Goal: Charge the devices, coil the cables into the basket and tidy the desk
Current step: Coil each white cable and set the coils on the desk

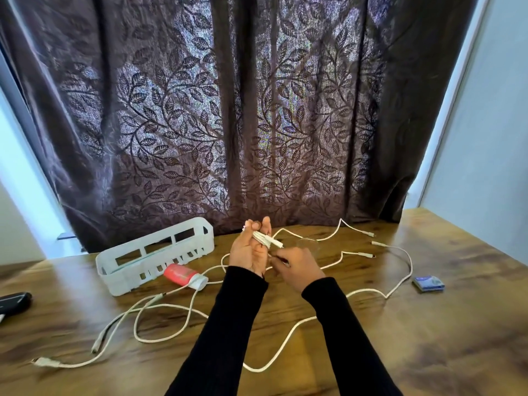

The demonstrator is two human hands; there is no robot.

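Observation:
Raised palm-up above the desk, my left hand [253, 248] has a white cable [264, 238] wound in loops around its fingers, plug end sticking out to the right. Just beside it my right hand [297, 268] pinches the same cable's trailing part. Several more white cables [288, 332] sprawl loose over the wooden desk [428, 338]. The white slotted basket [154, 257] stands at the back left, tilted diagonally.
A red and white tube [185, 277] lies against the basket's front. A black device [14, 302] sits at the left edge, a small blue packet [428, 283] at the right. A clear glass [307, 244] stands behind my right hand. A dark leaf-patterned curtain [243, 110] hangs behind.

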